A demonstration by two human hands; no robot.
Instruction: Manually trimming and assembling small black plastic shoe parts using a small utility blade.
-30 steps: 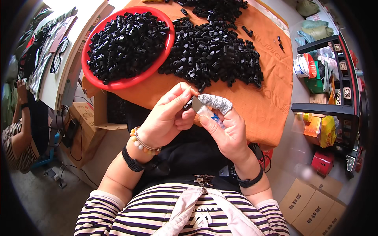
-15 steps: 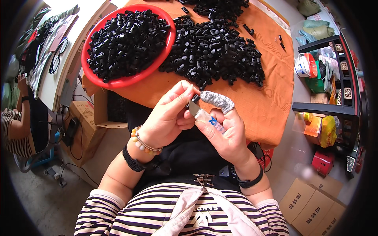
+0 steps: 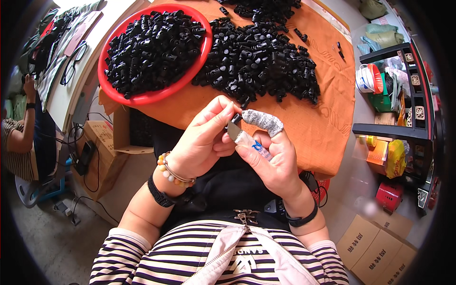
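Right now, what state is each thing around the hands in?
Left hand: pinching a small black part.
Right hand: closed around a blade's white wrap.
Small black part: held up; contact with the blade unclear.
Blade: bare metal exposed beyond the wrap.
Grey finger cover: worn on the right index finger.
Red basin: heaped full of black parts.
Black pile: loose, spread on orange cloth.
Cardboard box: open.

Writing on boxes, shirt and wrap
Brown boxes, near right, have dark writing. The striped shirt has letters, partly hidden. The little white wrap has blue print.
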